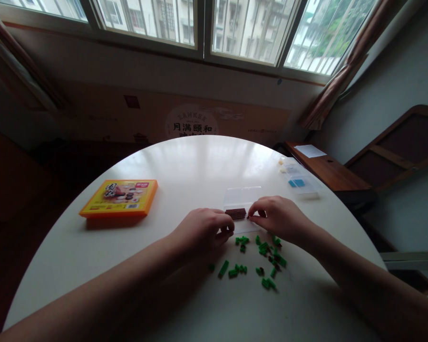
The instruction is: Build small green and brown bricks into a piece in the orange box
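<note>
1. Across one round white table (185, 173), I log one orange box (119, 197) at left, well apart from the hands.
2. Two hands: right hand (276, 214), thumb and forefinger pinching; left hand (201, 225) curled, I cannot tell whether around anything.
3. One open clear case (243, 194) between them.
4. One brown block (235, 213) of packed rows inside: done, I judge.
5. Over a dozen green pieces (223, 269), loose on the near side, outside the case: left over.
6. One small brown piece (248, 217) at the right fingertips.
</note>
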A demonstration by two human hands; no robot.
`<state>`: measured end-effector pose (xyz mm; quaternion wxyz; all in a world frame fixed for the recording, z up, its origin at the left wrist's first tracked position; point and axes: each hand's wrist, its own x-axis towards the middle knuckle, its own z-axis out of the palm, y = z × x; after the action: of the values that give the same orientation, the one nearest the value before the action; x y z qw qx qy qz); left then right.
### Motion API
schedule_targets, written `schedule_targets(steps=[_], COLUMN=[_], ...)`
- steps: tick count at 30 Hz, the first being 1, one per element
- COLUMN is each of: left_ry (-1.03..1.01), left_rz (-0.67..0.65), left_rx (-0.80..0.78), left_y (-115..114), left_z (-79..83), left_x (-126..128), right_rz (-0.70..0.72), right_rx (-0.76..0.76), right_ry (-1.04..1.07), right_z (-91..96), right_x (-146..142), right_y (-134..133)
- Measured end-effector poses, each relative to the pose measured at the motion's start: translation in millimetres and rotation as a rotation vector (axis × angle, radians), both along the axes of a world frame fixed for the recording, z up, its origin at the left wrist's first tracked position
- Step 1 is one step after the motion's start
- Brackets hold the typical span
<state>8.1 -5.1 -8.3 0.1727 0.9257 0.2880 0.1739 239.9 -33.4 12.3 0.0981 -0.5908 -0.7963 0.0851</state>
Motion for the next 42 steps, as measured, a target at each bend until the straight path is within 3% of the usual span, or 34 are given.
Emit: schedule_targets(steps=[42], left_ry=[0.02], left_rz=[-0.006], left_rx=[0.013], left_y=[0.0], left_z=[2.7], left_x=[-0.9], right_rz=[-0.044], right_rx=[0.038], right_ry=[-0.029], right_z=[-1.7], right_x=[-4.7], right_y=[-1.8])
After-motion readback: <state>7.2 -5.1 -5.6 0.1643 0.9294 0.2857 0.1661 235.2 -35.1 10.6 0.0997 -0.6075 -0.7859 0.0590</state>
